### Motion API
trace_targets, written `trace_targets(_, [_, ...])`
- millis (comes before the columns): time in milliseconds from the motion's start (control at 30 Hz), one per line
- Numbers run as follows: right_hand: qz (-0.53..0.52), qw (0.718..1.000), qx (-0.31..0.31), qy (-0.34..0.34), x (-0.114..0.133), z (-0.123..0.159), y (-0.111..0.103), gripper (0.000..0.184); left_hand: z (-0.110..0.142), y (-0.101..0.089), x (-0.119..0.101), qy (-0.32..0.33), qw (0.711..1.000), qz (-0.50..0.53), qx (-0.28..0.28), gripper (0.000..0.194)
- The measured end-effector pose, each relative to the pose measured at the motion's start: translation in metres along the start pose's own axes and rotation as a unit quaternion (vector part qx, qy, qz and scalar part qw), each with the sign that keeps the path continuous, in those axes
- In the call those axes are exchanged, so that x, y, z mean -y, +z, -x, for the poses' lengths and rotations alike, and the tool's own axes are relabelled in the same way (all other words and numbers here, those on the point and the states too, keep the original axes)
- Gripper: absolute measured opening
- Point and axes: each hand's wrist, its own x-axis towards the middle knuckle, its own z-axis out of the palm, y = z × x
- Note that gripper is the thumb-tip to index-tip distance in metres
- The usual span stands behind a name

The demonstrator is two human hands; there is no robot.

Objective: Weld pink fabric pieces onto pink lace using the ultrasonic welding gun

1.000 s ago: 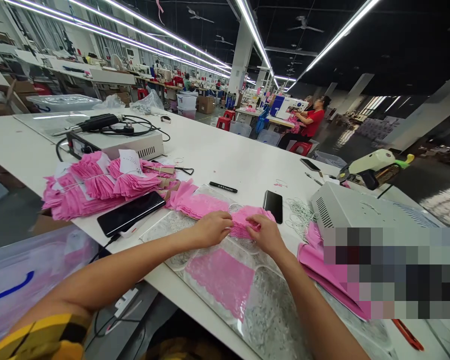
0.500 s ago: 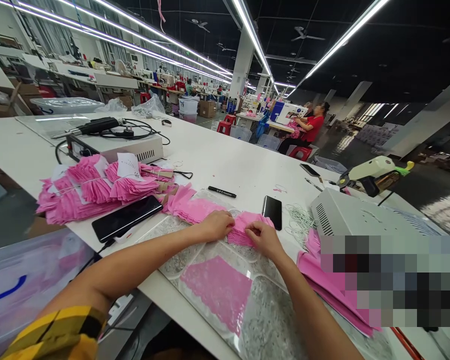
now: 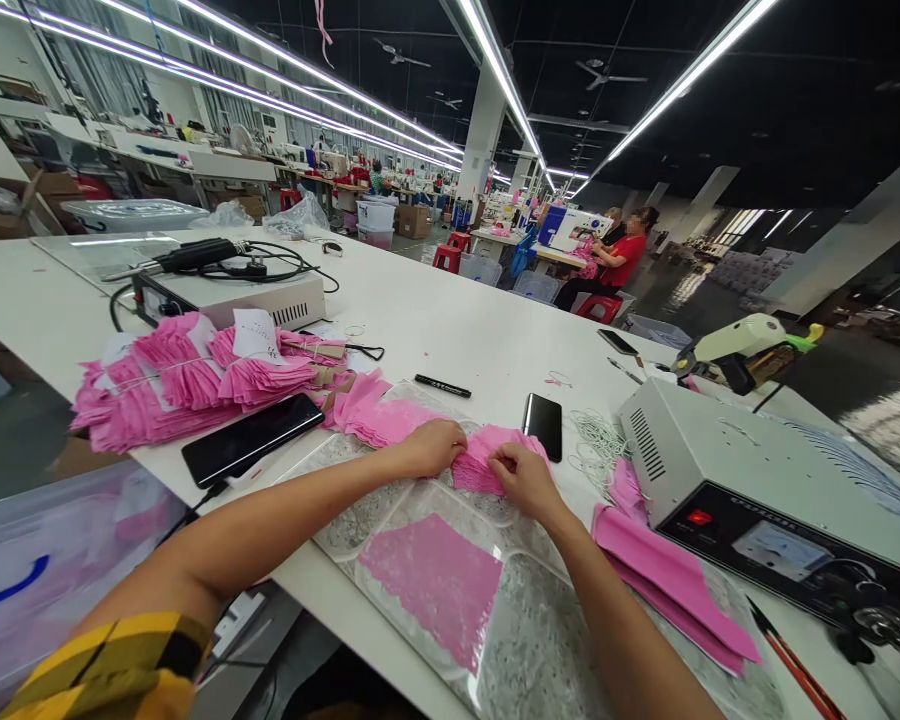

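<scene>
Both hands are at a small stack of pink fabric pieces [image 3: 482, 462] on a stone-patterned board [image 3: 547, 620]. My left hand [image 3: 433, 447] has its fingers curled in at the stack's left edge, pinching it. From the right, my right hand [image 3: 523, 474] pinches the front right part of the same stack between thumb and fingers. Another pink fabric stack [image 3: 382, 415] lies just beyond my left hand. Nearer me, a single pink piece [image 3: 431, 590] with a wavy edge lies flat, apparently under a clear sheet.
Tied pink fabric bundles [image 3: 187, 380] and a phone [image 3: 251, 437] lie left. A marker [image 3: 442, 386] and a second phone [image 3: 543, 426] lie beyond the stacks. Right are tangled string [image 3: 596, 440], folded pink fabric [image 3: 667, 585] and a grey metered box [image 3: 750, 470]. A co-worker sits farther off.
Both hands keep nearly the same grip on the pink stack. The view has shifted very slightly; nothing else has visibly moved.
</scene>
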Motion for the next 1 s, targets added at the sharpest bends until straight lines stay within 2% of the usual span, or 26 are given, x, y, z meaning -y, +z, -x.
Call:
trace_targets(300, [-0.023, 0.999, -0.005, -0.032, 0.012, -0.007, 0.002, 0.025, -0.001, 0.002, 0.0, 0.02, 0.999, 0.031, -0.024, 0.025])
trace_targets(533, [-0.027, 1.0, 0.01, 0.0, 0.01, -0.009, 0.009, 0.029, 0.0, 0.005, -0.001, 0.03, 0.996, 0.063, -0.048, 0.023])
trace_targets(1000, [-0.087, 0.996, 0.015, 0.022, 0.004, -0.012, 0.012, 0.031, 0.0, 0.011, -0.003, 0.015, 0.991, 0.104, -0.085, 0.02])
